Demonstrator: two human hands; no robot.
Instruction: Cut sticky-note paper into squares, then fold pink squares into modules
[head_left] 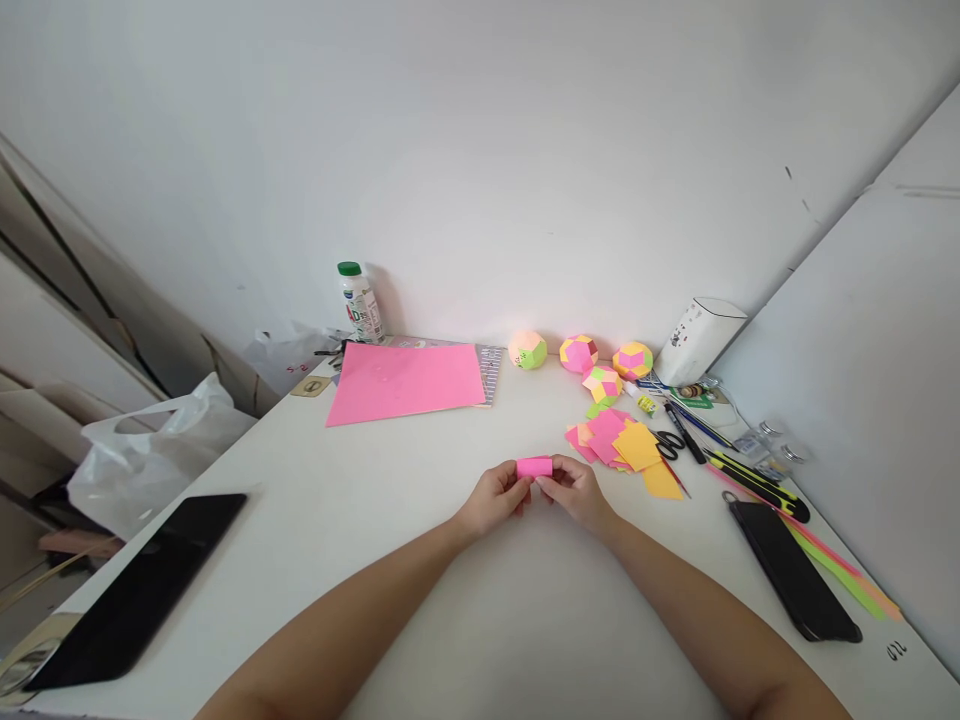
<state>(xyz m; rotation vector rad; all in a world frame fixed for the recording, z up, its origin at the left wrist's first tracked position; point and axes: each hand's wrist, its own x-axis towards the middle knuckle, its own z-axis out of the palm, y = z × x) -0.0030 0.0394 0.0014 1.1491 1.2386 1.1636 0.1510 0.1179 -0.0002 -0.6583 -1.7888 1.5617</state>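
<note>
Bright, soft light fell evenly, washing the white table (315, 500) pale. Behind the pink sheet (405, 382) the wall (480, 150) turned greyer upward. Shadows were faint. In front of the sheet the folded pink paper (534, 467) was sharp; far left and right of the sheet, lines bowed.

Ends of the pink paper (534, 467) hidden by fingertips (525, 483); bottle (361, 302) label likely illegible

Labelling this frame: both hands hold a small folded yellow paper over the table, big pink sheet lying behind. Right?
No: the head view shows the small folded paper is pink, not yellow. Left hand and right hand both hold it over the table, big pink sheet lying behind.
</note>
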